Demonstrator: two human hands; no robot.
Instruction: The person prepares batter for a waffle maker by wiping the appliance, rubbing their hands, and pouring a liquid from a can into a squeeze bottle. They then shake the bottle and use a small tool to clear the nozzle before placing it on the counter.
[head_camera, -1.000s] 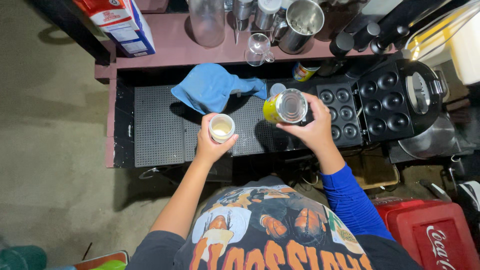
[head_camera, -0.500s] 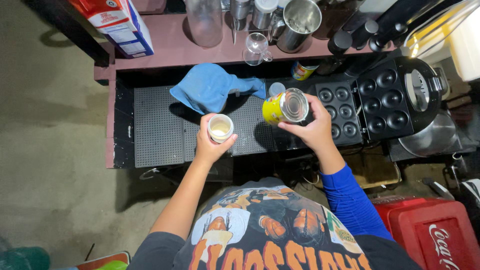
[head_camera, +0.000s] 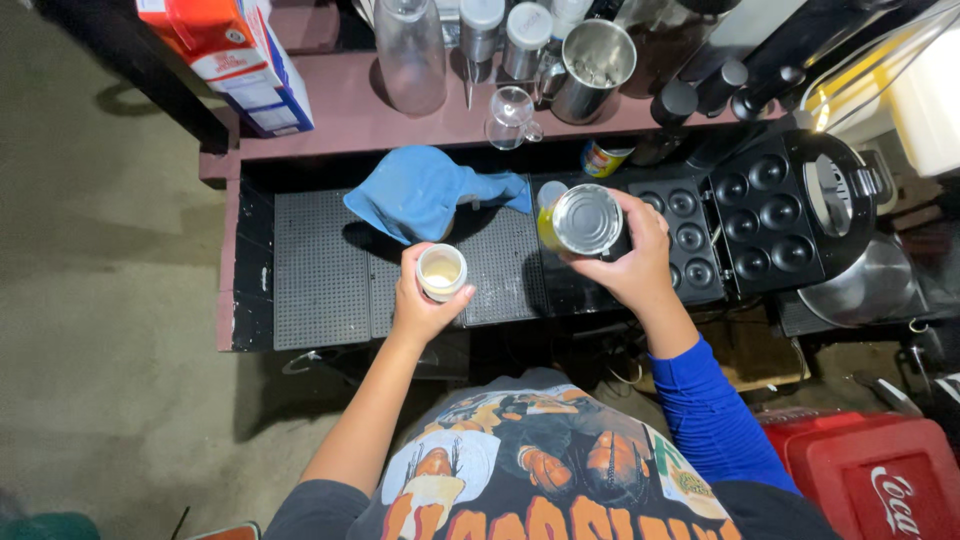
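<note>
Left hand (head_camera: 420, 305) fingers wrapped round small cup (head_camera: 441, 271); right hand (head_camera: 630, 262) fingers curled round tilted tin can (head_camera: 583, 220), near blue cloth (head_camera: 425, 190).

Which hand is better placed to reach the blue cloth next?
Left, probably. The left hand holds a small cup right below the cloth. The right hand holds a tin can further right, beside the cloth's tip. Both grips are full, so either would need to set something down.

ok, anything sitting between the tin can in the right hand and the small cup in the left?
Nothing visible. The yellow-labelled metal tin can and the small white cup are held apart over the black perforated mat; the crumpled blue cloth lies behind the gap.
</note>
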